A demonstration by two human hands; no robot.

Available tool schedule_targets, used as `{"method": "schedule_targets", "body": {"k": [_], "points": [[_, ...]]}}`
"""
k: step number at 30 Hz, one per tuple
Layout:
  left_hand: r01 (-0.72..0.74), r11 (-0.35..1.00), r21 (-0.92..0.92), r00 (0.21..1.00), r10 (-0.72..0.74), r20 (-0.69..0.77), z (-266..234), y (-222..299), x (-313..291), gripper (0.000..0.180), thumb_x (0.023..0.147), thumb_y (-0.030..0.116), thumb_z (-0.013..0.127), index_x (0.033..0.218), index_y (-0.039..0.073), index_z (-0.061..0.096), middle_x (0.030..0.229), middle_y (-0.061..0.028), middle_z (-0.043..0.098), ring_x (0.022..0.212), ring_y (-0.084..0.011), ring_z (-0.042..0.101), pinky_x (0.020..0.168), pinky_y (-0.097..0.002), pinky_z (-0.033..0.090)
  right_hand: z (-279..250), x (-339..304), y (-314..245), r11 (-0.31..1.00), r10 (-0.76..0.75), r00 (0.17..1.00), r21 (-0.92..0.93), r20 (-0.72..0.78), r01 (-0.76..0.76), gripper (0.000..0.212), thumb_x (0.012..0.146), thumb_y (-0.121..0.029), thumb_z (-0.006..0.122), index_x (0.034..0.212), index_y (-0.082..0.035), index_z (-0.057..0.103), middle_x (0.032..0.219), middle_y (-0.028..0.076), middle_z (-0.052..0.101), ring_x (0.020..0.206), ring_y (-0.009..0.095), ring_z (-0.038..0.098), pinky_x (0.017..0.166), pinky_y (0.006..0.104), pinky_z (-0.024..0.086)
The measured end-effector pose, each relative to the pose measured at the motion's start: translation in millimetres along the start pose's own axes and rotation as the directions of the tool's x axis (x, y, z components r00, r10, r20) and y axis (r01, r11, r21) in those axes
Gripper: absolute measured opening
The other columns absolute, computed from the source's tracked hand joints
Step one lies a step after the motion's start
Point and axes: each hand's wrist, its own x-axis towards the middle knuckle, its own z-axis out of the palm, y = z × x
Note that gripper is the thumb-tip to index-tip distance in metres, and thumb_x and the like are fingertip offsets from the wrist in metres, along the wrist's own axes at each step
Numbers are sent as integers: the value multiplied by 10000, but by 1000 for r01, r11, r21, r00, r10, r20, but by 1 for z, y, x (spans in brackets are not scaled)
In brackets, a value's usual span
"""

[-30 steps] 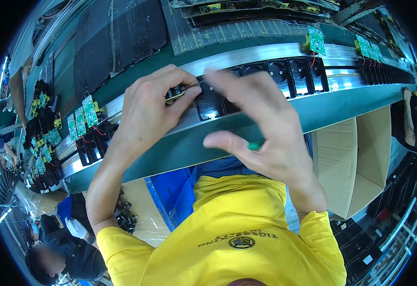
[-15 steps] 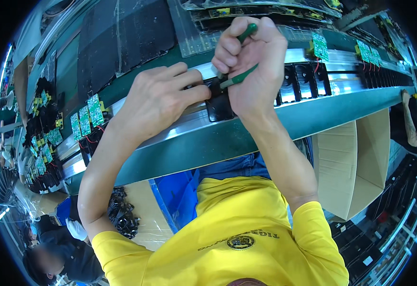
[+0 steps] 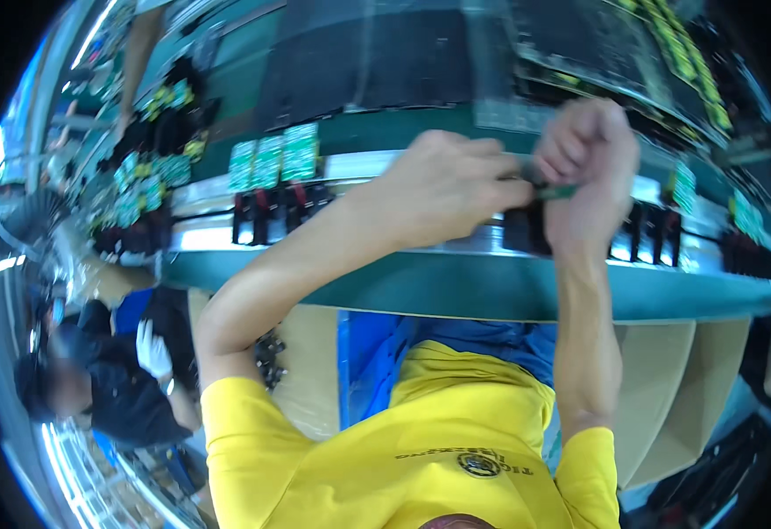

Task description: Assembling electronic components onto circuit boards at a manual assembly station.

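Note:
My right hand (image 3: 593,167), blurred, is closed around a pair of green-handled pliers (image 3: 558,191). Their jaws point left toward the fingertips of my left hand (image 3: 443,189). Those fingers are bent and pinched together over a small black plastic case (image 3: 527,231) on the metal rail (image 3: 359,166). Whatever lies between them is hidden by the fingers and the blur. Left of my hands, green circuit boards (image 3: 299,152) stand upright above black cases (image 3: 262,220) on the same rail. More black cases (image 3: 654,234) sit just right of my right hand.
Flat dark panels (image 3: 403,57) lie across the back of the green bench (image 3: 421,286). Further green boards (image 3: 683,187) rise at the right. Below the bench are an open cardboard box (image 3: 659,388) and a blue bin (image 3: 359,353). A gloved co-worker (image 3: 130,379) is at lower left.
The view has turned, so the bench and both hands appear further right and more level. The pliers remain in my right hand, with my left fingers still beside their jaws.

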Motion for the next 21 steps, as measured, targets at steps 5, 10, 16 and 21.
{"method": "schedule_targets", "body": {"k": [5,10,16,21], "points": [[155,980,-124,986,-145,86,-14,11,-7,200,911,105,836,1103,115,777,1119,-14,737,909,-272,698,776,-392,564,14,-39,-55,743,-235,970,-631,64,222,296,1086,-166,712,1358,-63,766,1019,27,631,835,141,526,747,285,446],[300,914,-275,938,-230,258,-34,18,3,232,927,82,864,1143,88,779,1140,-17,755,885,-276,691,792,-368,559,-16,-97,-66,-173,-16,950,-937,311,304,312,895,-117,955,1202,-142,912,1176,58,669,908,208,575,802,347,515],[393,855,-338,918,-342,202,-24,28,9,205,947,60,878,1137,71,802,1103,-18,740,874,-240,681,817,-336,549,-29,-104,-54,-332,-43,946,-898,320,289,179,892,-166,976,1066,-151,936,1202,54,657,941,233,591,812,369,528],[447,863,-234,894,-441,79,-5,37,11,89,971,104,873,1051,108,834,1107,11,706,848,-218,687,771,-360,542,-34,-106,-47,-288,-46,954,-919,295,271,163,903,-146,964,1063,-157,930,1182,49,648,942,229,592,818,372,529]]}}
